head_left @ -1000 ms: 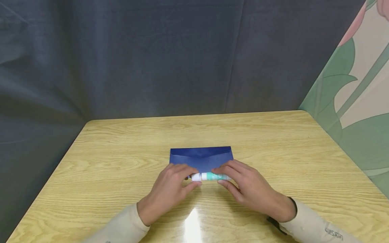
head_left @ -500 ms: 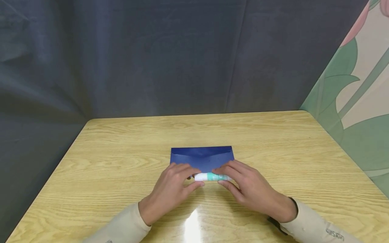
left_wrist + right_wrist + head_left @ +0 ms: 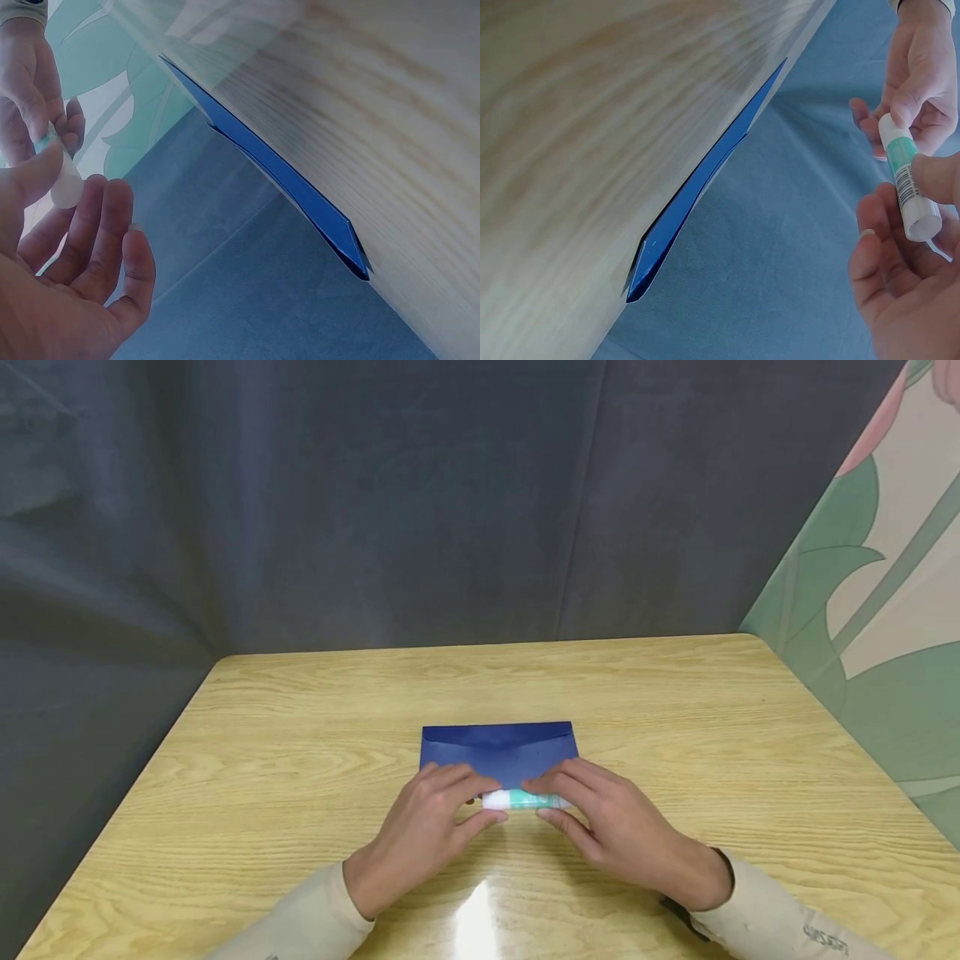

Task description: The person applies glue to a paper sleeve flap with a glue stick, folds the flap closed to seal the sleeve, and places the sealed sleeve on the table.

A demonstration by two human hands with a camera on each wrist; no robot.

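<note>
A white and teal glue stick (image 3: 525, 799) is held level between both hands, its white cap (image 3: 495, 800) seated against the body on the left side. My left hand (image 3: 423, 810) pinches the cap between thumb and fingers. My right hand (image 3: 615, 814) grips the body near its other end; a barcode and the round white base (image 3: 924, 227) show in the right wrist view. Just beyond the hands lies a dark blue envelope (image 3: 498, 758), flap side up, its near edge hidden behind the fingers. Both wrist views show the envelope's flap standing slightly off.
The wooden table (image 3: 300, 718) extends around the envelope on all sides. Behind it hangs a dark grey curtain (image 3: 420, 510), and a wall with a leaf and flower pattern (image 3: 900, 677) borders the right.
A second ago a narrow gap parted the cap from the glue stick's body. The left hand has moved slightly right, and cap and body now meet. The envelope stays in place.
</note>
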